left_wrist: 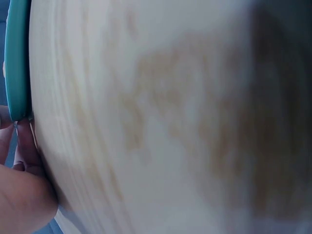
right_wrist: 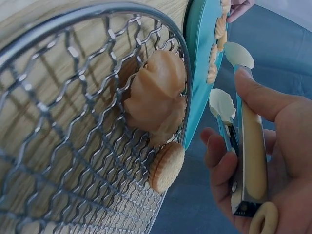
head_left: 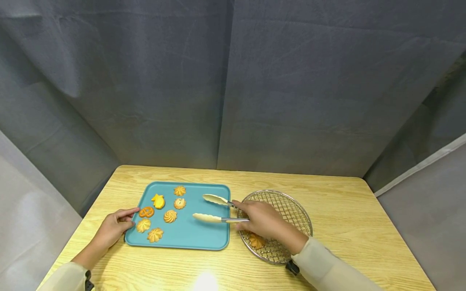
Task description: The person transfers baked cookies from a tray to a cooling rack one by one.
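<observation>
My left hand (head_left: 109, 230) pinches the left edge of a teal tray (head_left: 189, 239) between thumb and fingers. Several cookies lie on the tray's left half, among them a pretzel-shaped cookie (head_left: 147, 212), a yellow-topped cookie (head_left: 158, 201) and a swirl cookie (head_left: 170, 216). My right hand (head_left: 263, 220) grips metal tongs (head_left: 234, 220) with cream tips. Those tips are spread apart over the tray's right half, nothing between them. Under the right hand is a round wire mesh basket (head_left: 303, 234), holding a ridged cookie (right_wrist: 158, 95) and a round sandwich cookie (right_wrist: 167, 167) near its rim.
Tray and basket stand side by side on a light wooden table (head_left: 346, 226). A grey curtain (head_left: 291, 101) rises behind the table's back edge, with pale cloth panels (head_left: 29, 214) at either side.
</observation>
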A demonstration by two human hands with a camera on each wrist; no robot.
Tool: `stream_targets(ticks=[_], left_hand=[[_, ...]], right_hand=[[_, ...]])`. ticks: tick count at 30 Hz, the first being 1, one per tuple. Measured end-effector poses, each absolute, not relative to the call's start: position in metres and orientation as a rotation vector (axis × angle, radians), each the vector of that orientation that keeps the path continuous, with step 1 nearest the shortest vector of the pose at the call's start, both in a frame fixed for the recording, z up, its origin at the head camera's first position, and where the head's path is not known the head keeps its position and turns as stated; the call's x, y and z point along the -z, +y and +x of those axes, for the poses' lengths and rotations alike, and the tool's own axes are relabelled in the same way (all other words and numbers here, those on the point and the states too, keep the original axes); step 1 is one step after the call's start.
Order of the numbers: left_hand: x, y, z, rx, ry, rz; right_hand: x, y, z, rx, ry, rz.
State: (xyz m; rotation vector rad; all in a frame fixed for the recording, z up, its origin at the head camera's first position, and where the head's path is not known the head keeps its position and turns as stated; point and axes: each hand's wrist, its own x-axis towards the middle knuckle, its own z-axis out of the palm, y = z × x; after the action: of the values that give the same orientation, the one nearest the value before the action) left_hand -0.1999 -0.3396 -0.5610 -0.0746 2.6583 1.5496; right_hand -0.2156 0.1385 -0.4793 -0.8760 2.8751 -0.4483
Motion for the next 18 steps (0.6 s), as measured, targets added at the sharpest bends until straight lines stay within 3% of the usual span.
stream_targets(ticks=[18], left_hand=[[0.561, -0.339, -0.2, -1.574, 2.635, -0.083]], right_hand=[[0.484, 0.111, -0.227, 0.397, 2.859, -0.872]])
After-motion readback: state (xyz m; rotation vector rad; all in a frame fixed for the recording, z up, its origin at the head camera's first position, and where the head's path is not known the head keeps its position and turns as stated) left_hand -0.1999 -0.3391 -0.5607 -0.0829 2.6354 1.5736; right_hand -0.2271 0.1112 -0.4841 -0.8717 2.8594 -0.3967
